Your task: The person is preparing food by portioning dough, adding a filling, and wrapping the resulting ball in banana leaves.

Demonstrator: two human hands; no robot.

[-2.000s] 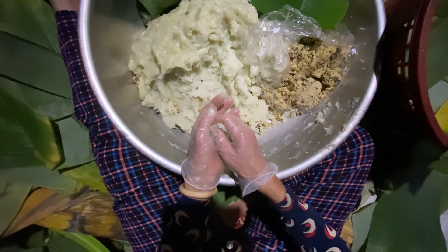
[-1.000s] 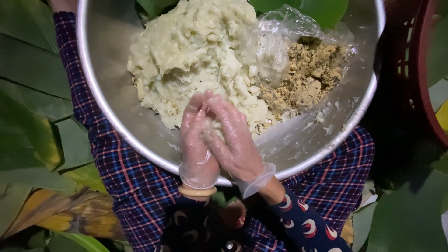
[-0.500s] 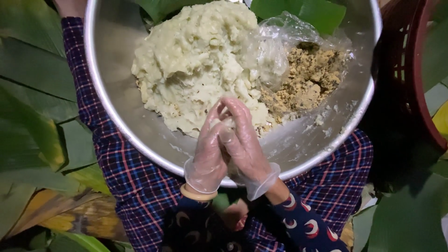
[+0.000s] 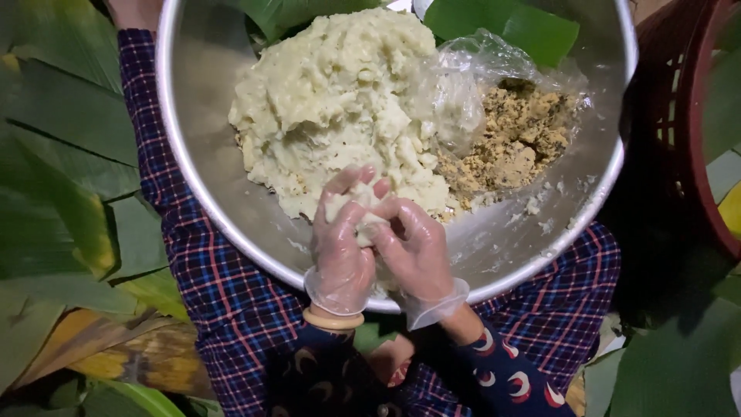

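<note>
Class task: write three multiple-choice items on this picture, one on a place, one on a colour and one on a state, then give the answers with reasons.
1. Where does the brown crumbly filling lie in the bowl?
A. under the hands
B. to the picture's right of the pale dough
C. outside the bowl

2. What colour is the basket at the right edge?
A. dark red
B. white
C. blue

3. What are the left hand and right hand doing?
A. resting apart on the rim
B. holding a leaf
C. pressing a lump of dough between them

Answers: 1 B, it sits on clear plastic beside the dough; 2 A, its slatted wall is dark red; 3 C, both gloved hands close round the lump.
</note>
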